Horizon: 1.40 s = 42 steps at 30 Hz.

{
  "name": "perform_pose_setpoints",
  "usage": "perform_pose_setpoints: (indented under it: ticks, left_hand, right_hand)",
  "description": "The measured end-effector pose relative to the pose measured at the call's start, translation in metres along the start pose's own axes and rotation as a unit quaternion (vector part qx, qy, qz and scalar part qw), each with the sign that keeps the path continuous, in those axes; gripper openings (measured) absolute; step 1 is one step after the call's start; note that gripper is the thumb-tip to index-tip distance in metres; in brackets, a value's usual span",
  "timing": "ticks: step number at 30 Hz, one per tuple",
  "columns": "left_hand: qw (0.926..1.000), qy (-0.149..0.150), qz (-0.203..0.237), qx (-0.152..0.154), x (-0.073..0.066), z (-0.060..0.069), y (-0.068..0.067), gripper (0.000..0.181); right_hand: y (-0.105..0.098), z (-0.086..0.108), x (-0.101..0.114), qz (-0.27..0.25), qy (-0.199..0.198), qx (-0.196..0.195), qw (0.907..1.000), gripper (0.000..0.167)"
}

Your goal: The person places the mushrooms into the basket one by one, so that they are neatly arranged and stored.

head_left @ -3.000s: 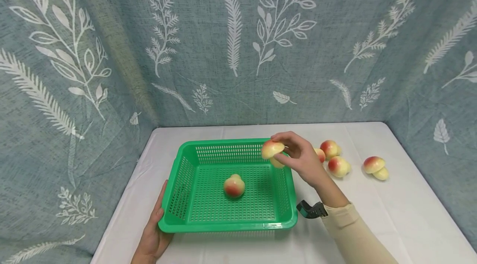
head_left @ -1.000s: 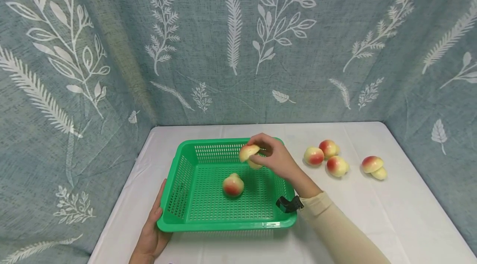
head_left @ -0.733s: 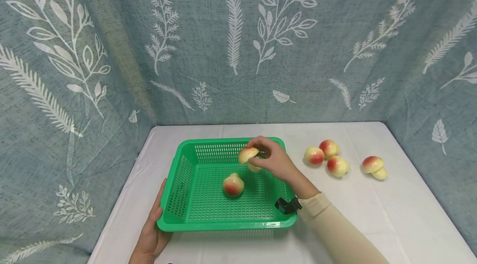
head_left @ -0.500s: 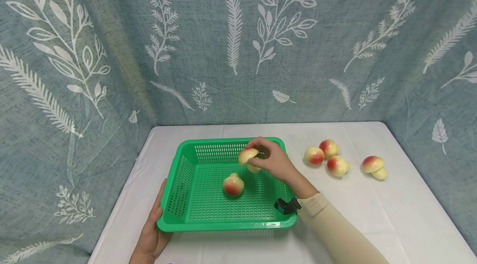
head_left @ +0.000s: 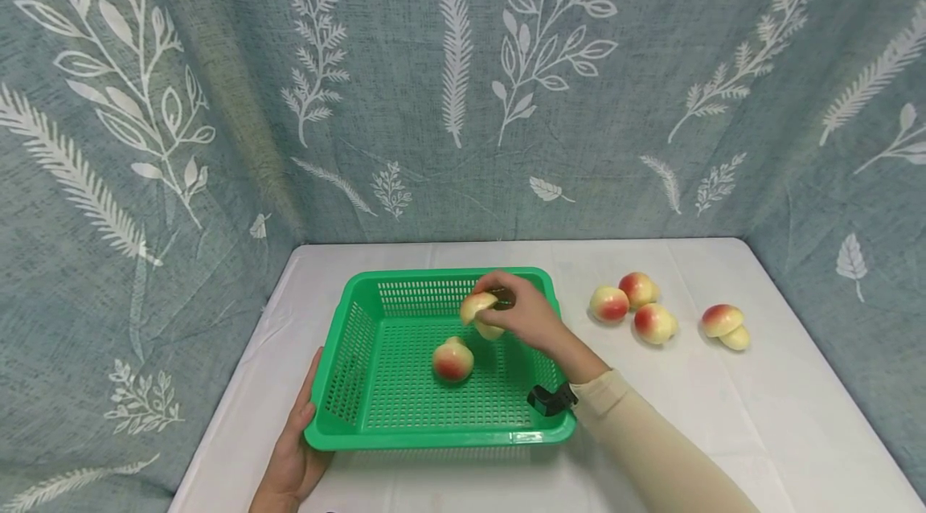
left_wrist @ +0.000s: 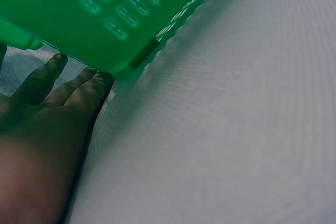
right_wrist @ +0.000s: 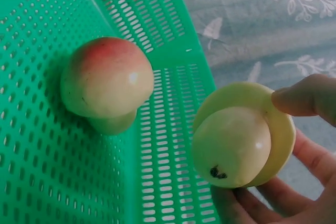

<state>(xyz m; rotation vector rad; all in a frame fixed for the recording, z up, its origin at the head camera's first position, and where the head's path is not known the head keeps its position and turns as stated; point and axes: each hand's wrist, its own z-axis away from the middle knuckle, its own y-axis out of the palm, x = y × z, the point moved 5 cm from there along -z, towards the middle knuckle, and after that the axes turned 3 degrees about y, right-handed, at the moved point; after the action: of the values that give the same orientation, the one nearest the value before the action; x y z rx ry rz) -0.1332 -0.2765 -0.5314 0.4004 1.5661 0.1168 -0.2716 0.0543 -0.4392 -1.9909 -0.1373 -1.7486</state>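
Note:
My right hand (head_left: 528, 318) pinches a toy mushroom (head_left: 476, 308) by its red-and-yellow cap, thumb on one side and fingers on the other. The right wrist view shows its pale stem (right_wrist: 231, 148) facing the camera, with a dark mark on it. It hangs over the right half of a green plastic basket (head_left: 441, 441). A second mushroom (head_left: 453, 362) lies inside on the basket floor. Against the basket's left side rests my left hand (head_left: 295, 445); the left wrist view shows its fingers (left_wrist: 89, 87) extended along the green wall.
Right of the basket, three more mushrooms sit grouped, one of them in front (head_left: 655, 324). Another mushroom (head_left: 725, 326) lies farther right. A white cloth (head_left: 723, 432) covers the table, and a patterned blue-grey curtain (head_left: 463, 95) hangs behind and at both sides.
My right hand has carried the mushroom leftward from the basket's right rim to over its interior, and slightly lower recently. The left hand has stayed at the basket's left side.

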Motion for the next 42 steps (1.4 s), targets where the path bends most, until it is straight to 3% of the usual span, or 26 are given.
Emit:
perform_pose_setpoints:
  ticks: [17,30,42]
  left_hand:
    - [1.0,0.005,-0.001,0.001,-0.002,-0.002,0.001,0.068]
    - [1.0,0.0,-0.004,-0.007,0.0,0.0,0.001,0.067]
    - [0.9997,0.015,-0.003,0.018,-0.001,0.0,-0.001,0.068]
  right_hand:
    - [0.002,-0.004,-0.003,0.015,0.064,-0.006,0.9978,0.033]
    - [0.004,-0.002,-0.016,0.062,0.129,0.001,0.9897,0.023]
    - [0.011,-0.001,-0.02,0.112,0.151,0.014,0.9821,0.022]
